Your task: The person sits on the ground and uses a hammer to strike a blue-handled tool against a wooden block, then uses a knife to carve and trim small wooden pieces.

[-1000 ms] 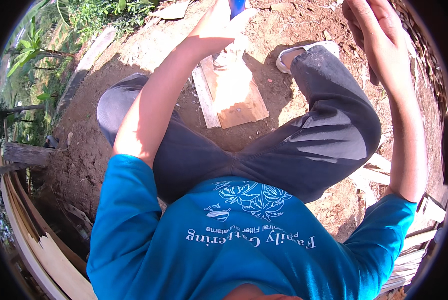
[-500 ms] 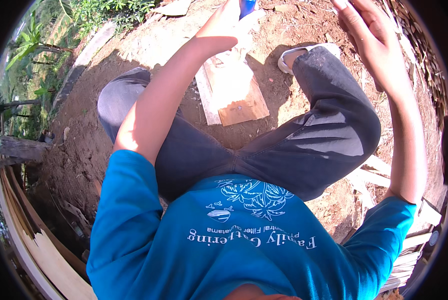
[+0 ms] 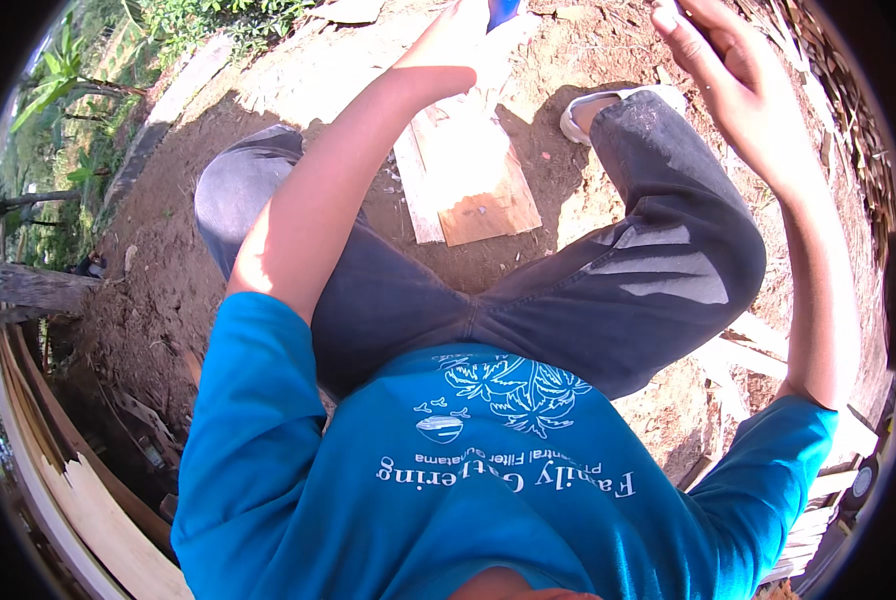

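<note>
My left hand [image 3: 480,48] reaches to the top edge, washed out by sunlight, its fingers closed around a blue thing [image 3: 504,12]. Only the lower end of that thing shows, so its kind is unclear. Below this hand, a flat wooden board [image 3: 490,212] lies on the ground between my legs, with a paler strip [image 3: 420,205] along its left side. My right hand [image 3: 728,70] is raised at the upper right, well apart from the left one. Its fingers are curled, partly cut off by the top edge; what they grip is out of sight.
My bent legs [image 3: 658,215] flank the board, with a light shoe [image 3: 574,118] beyond the right knee. Long planks [image 3: 98,510] lie at the lower left, near a weathered log [image 3: 43,292]. Split wood [image 3: 868,130] is heaped along the right, and plants [image 3: 208,25] grow at the upper left.
My right hand has shifted slightly left and down. The left hand and the blue thing have moved a little right. The board appears slightly higher in view.
</note>
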Demonstrator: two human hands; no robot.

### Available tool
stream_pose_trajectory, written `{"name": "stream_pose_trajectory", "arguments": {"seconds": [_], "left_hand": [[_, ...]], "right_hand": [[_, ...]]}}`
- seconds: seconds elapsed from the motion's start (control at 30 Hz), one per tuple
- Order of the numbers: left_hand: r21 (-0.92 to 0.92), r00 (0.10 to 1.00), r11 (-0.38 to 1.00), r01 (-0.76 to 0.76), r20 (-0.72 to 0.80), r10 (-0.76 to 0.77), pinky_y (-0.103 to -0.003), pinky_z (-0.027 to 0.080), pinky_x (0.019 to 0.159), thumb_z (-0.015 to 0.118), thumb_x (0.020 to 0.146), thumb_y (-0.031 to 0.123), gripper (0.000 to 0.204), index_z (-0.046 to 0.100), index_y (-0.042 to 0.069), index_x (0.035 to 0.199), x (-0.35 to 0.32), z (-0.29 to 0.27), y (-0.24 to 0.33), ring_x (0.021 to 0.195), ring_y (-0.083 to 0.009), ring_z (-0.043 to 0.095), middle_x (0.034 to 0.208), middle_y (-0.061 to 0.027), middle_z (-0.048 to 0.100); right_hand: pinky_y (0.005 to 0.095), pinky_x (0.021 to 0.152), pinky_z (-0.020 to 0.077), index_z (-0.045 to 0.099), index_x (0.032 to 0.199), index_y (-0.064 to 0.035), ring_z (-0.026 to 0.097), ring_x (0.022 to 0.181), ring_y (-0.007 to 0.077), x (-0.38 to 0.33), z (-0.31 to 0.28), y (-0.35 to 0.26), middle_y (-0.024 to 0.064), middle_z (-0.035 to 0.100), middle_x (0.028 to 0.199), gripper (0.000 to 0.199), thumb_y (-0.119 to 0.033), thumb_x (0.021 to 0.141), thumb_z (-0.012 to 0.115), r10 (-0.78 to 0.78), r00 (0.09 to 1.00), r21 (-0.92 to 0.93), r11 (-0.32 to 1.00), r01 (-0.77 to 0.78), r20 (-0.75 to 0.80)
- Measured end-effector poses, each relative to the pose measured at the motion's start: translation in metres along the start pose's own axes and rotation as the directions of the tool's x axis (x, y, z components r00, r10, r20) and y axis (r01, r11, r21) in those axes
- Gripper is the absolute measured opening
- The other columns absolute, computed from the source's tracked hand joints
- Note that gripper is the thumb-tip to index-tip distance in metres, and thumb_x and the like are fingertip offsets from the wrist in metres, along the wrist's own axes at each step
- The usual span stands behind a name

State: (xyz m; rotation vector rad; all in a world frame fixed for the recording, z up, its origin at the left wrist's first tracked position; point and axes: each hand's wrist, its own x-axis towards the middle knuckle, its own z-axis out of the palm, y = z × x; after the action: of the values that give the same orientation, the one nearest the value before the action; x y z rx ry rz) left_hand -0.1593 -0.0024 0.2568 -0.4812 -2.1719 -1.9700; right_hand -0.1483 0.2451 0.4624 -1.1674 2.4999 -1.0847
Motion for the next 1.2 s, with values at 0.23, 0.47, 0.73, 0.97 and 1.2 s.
{"name": "stream_pose_trajectory", "arguments": {"seconds": [0.23, 0.47, 0.73, 0.97, 1.2], "left_hand": [[0.063, 0.982, 0.98, 0.189, -0.008, -0.189, -0.031, 0.052, 0.077, 0.06, 0.101, 0.015, 0.048, 0.04, 0.011, 0.144, 0.004, 0.0, 0.015, 0.097, -0.0143, 0.057, 0.116, -0.0069, 0.056], [0.343, 0.997, 0.937, 0.062, -0.07, -0.04, -0.029, 0.051, 0.067, 0.058, 0.102, 0.015, 0.034, 0.052, 0.01, 0.135, 0.0, -0.007, -0.005, 0.087, -0.0149, 0.059, 0.102, -0.0076, 0.06], [0.133, 0.992, 0.983, 0.126, -0.033, -0.122, -0.028, 0.051, 0.069, 0.058, 0.101, 0.012, 0.033, 0.053, 0.01, 0.134, -0.002, -0.003, 0.018, 0.09, -0.0158, 0.059, 0.105, -0.0075, 0.059], [0.107, 0.999, 0.993, 0.046, -0.032, -0.043, -0.028, 0.051, 0.069, 0.059, 0.1, 0.011, 0.038, 0.049, 0.009, 0.137, 0.001, -0.002, 0.0, 0.088, -0.015, 0.057, 0.106, -0.0055, 0.057], [0.128, 0.998, 0.989, 0.067, -0.027, -0.063, -0.03, 0.051, 0.075, 0.06, 0.099, 0.009, 0.043, 0.046, 0.008, 0.139, 0.0, -0.003, 0.005, 0.094, -0.0155, 0.056, 0.11, -0.0056, 0.056]], "right_hand": [[0.0216, 0.062, 0.0375, 0.054, 0.141, -0.0013, 0.042, 0.068, 0.0054, -0.003, 0.014, -0.021, -0.0032, 0.052, 0.084, 0.036, -0.015, 0.108, 0.049, 0.215, 0.976, -0.204, 0.955, -0.215, -0.026], [0.0295, 0.078, 0.0513, 0.049, 0.144, 0.0025, 0.059, 0.084, 0.0138, -0.002, 0.025, -0.026, 0.0057, 0.064, 0.099, 0.04, -0.015, 0.107, 0.052, 0.173, 0.975, -0.232, 0.963, -0.138, 0.136], [0.022, 0.061, 0.0394, 0.046, 0.147, -0.0006, 0.045, 0.066, 0.006, 0.001, 0.03, -0.023, -0.0015, 0.049, 0.078, 0.041, -0.017, 0.109, 0.048, 0.01, 0.996, -0.239, 0.971, -0.03, -0.085], [0.0212, 0.055, 0.0372, 0.051, 0.141, -0.0017, 0.045, 0.061, 0.0043, -0.005, 0.063, -0.028, -0.001, 0.049, 0.074, 0.036, -0.016, 0.108, 0.048, -0.061, 0.943, -0.377, 0.923, -0.07, -0.326], [0.0224, 0.06, 0.0376, 0.052, 0.14, -0.0029, 0.043, 0.066, 0.0054, 0.003, 0.053, -0.002, -0.0031, 0.049, 0.079, 0.036, -0.017, 0.107, 0.051, 0.083, 0.941, 0.088, 0.994, -0.057, -0.328]]}}
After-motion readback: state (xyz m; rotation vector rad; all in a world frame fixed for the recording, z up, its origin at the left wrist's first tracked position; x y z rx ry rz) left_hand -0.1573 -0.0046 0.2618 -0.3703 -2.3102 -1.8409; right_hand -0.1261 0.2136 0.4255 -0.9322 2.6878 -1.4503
